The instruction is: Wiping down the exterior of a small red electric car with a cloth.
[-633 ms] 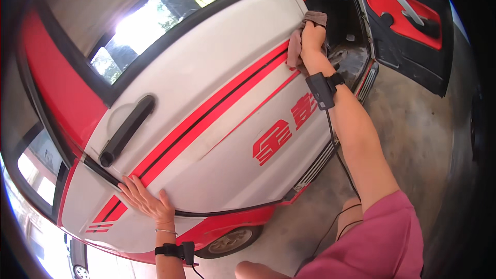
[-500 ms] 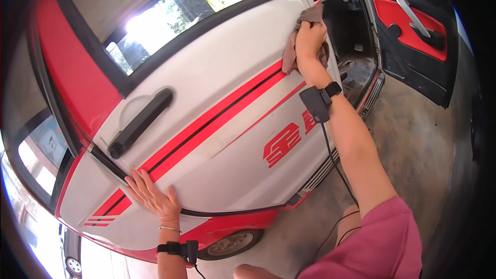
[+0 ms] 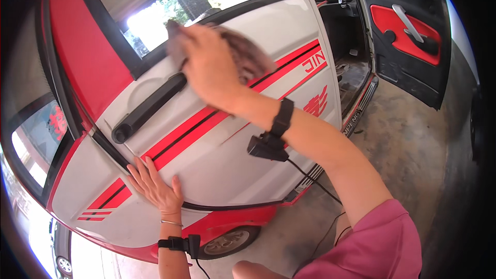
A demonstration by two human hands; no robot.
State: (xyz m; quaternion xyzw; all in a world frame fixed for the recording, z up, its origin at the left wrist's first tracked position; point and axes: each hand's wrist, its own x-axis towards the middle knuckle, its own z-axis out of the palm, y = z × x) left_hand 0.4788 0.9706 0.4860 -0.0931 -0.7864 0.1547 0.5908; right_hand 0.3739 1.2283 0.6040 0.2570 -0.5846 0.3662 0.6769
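In front of me is a white car door [image 3: 232,173] with red and black stripes, red lettering and a black door handle [image 3: 149,108]. My right hand [image 3: 211,64] grips a brownish-grey cloth [image 3: 240,51], blurred by motion, over the upper door just below the window and past the handle's upper end. Whether the whole cloth touches the panel I cannot tell. Flat against the door's rear edge lies my left hand [image 3: 157,188], fingers spread, across the gap between the door and the rear body panel. A black device is strapped to each wrist.
At the right the front door [image 3: 408,46] stands open, its inner panel black and red. Between the doors shows the car's interior [image 3: 343,26]. Below are a rear wheel [image 3: 227,243], the side step and the concrete floor [image 3: 392,139]. Thin cables hang from the wrist devices.
My right hand has swept the cloth left from the door's front edge to below the window, near the handle. My left hand stays pressed on the rear edge.
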